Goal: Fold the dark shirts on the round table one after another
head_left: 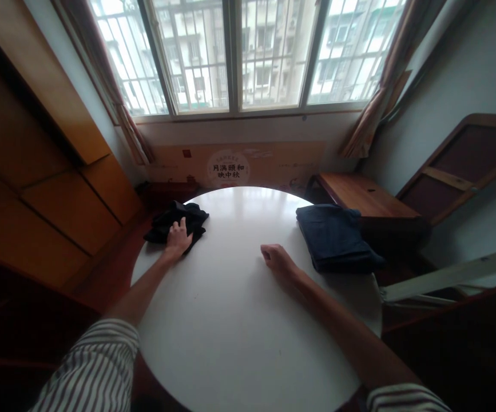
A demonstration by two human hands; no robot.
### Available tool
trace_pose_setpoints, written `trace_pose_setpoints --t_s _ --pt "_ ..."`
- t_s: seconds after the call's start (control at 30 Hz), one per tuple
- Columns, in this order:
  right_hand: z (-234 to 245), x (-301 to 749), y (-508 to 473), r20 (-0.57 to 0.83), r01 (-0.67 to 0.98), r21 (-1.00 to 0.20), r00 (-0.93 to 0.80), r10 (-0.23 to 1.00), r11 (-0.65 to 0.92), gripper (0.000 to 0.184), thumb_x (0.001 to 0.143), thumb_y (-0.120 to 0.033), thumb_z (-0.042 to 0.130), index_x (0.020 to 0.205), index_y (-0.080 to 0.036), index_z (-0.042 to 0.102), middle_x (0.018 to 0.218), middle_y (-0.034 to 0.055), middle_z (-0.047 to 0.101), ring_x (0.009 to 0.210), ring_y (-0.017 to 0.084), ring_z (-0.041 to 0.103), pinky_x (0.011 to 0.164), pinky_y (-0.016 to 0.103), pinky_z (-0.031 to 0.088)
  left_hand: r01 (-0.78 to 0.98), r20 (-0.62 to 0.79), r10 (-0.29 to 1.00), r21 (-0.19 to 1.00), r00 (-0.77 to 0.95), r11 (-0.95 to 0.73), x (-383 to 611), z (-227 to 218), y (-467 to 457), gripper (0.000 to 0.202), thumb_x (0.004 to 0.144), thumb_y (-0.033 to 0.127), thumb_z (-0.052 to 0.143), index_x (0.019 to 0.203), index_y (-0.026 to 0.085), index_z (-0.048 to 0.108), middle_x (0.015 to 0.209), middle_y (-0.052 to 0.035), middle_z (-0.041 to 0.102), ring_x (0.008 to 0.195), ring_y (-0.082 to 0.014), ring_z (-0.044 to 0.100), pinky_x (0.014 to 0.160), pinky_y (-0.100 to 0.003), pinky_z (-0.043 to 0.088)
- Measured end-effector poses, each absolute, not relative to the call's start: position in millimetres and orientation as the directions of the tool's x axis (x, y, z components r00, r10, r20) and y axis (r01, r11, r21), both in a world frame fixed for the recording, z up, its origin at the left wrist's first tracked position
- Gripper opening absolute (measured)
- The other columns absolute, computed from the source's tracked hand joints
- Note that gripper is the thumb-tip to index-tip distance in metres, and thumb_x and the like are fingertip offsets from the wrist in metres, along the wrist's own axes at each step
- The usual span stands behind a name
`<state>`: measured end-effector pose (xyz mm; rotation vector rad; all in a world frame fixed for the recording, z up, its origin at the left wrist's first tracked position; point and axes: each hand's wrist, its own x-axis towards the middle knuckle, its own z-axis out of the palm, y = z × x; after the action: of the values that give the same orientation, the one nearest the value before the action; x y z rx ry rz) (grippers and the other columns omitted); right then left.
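Observation:
At the left edge of a round white table [239, 320] lies a crumpled heap of black cloth [191, 213], its kind hard to make out. My left hand [179, 237] rests on top of this heap, fingers apart and partly stretched out. Closed in a loose fist, my right hand [277, 258] sits on the tabletop right of the middle, with nothing visible in it. Beyond it, at the right rim, is a neatly folded dark blue garment [333, 237], apart from the hand.
A barred window [234, 57] with curtains is ahead. Wooden cabinets [67, 206] stand at left. A low wooden table [363, 194] and a leaning framed panel [457, 171] are at right. A pale bar [445, 277] reaches close to the table's right edge.

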<state>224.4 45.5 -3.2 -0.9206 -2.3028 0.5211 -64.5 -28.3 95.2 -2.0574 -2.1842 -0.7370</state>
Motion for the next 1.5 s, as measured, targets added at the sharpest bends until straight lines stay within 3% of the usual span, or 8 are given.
trace_pose_setpoints --t_s 0.17,0.37,0.5,0.63,0.9,1.1,1.37,1.5 --pt "-2.1 224.9 38.9 0.352 0.340 -0.784 -0.446 0.823 0.520 0.023 0.085 -0.039 0.057 0.095 -0.018 0.056 0.077 0.0022 0.061 0.060 0.013 0.054 0.054 0.024 0.040 0.961 0.333 0.942 0.273 -0.048 -0.048 -31.5 60.4 -48.0 0.040 0.092 0.027 0.064 0.129 0.013 0.057 0.117 -0.0138 0.062 0.098 -0.0251 0.066 0.086 -0.037 0.055" --pt "8.2 228.2 21.1 0.204 0.214 -0.911 -0.509 0.836 0.353 0.067 0.080 -0.050 0.067 0.137 -0.022 0.044 0.123 0.0128 0.062 0.100 0.023 0.063 0.073 0.032 0.053 0.618 0.278 0.777 0.481 0.564 -0.621 1.8 56.7 -94.3 0.037 0.101 0.027 0.046 0.137 0.021 0.051 0.106 -0.0066 0.069 0.080 -0.0152 0.070 0.076 -0.026 0.056" --pt "12.4 231.7 23.2 0.193 0.182 -0.923 -0.546 0.815 0.340 0.058 0.077 -0.037 0.067 0.130 -0.020 0.053 0.122 0.0120 0.063 0.100 0.023 0.062 0.081 0.035 0.052 0.759 0.462 0.830 0.403 0.314 -0.511 -34.9 61.9 -67.0 0.034 0.096 0.018 0.048 0.129 0.019 0.057 0.118 -0.0104 0.067 0.110 -0.0229 0.064 0.100 -0.040 0.050" --pt "14.4 239.0 28.3 0.162 0.049 -0.966 -0.652 0.740 0.254 0.043 0.072 -0.027 0.068 0.113 -0.018 0.065 0.111 0.0093 0.069 0.103 0.024 0.063 0.089 0.037 0.048 0.857 0.298 0.907 0.336 0.297 -0.391 -79.3 47.4 -24.2 0.058 0.078 0.023 0.069 0.134 0.015 0.054 0.133 -0.0164 0.059 0.128 -0.0342 0.052 0.110 -0.051 0.040" --pt "24.7 244.3 21.1 0.003 0.049 -0.996 -0.804 0.594 0.071 0.042 0.075 -0.044 0.076 0.105 -0.016 0.068 0.085 0.0024 0.065 0.075 0.014 0.059 0.066 0.026 0.046 0.391 0.233 0.954 0.874 0.187 -0.290 -66.0 55.4 -29.3 0.029 0.091 0.045 0.060 0.089 0.017 0.066 0.069 0.0009 0.061 0.060 -0.0122 0.057 0.054 -0.022 0.046" --pt "20.5 233.7 19.4 0.129 -0.027 -0.988 -0.678 0.724 0.152 0.038 0.064 -0.044 0.084 0.079 -0.015 0.063 0.070 -0.0028 0.056 0.067 0.012 0.051 0.063 0.025 0.043 -0.038 0.207 0.975 0.977 -0.076 -0.210 -35.0 94.2 -7.7 0.043 0.089 0.059 0.059 0.089 0.017 0.067 0.073 -0.0009 0.064 0.059 -0.0112 0.058 0.056 -0.022 0.047" --pt "16.9 236.7 27.1 0.003 -0.047 -0.999 -0.496 0.868 -0.023 0.036 0.074 -0.045 0.070 0.097 -0.018 0.066 0.080 0.0023 0.069 0.074 0.019 0.064 0.068 0.031 0.052 0.562 0.055 0.973 0.809 0.222 -0.174 -44.6 47.0 11.8 0.055 0.068 0.053 0.079 0.105 0.014 0.069 0.095 -0.0094 0.072 0.089 -0.0255 0.066 0.079 -0.036 0.054" --pt "17.6 241.2 31.0 -0.049 -0.030 -0.997 -0.490 0.870 -0.074 0.034 0.065 -0.035 0.071 0.093 -0.017 0.069 0.077 0.0018 0.071 0.069 0.020 0.065 0.066 0.032 0.052 0.495 -0.056 0.965 0.865 0.258 -0.082 -64.6 43.5 2.4 0.051 0.079 0.054 0.068 0.112 0.016 0.065 0.092 -0.0058 0.072 0.076 -0.0197 0.066 0.066 -0.029 0.054"
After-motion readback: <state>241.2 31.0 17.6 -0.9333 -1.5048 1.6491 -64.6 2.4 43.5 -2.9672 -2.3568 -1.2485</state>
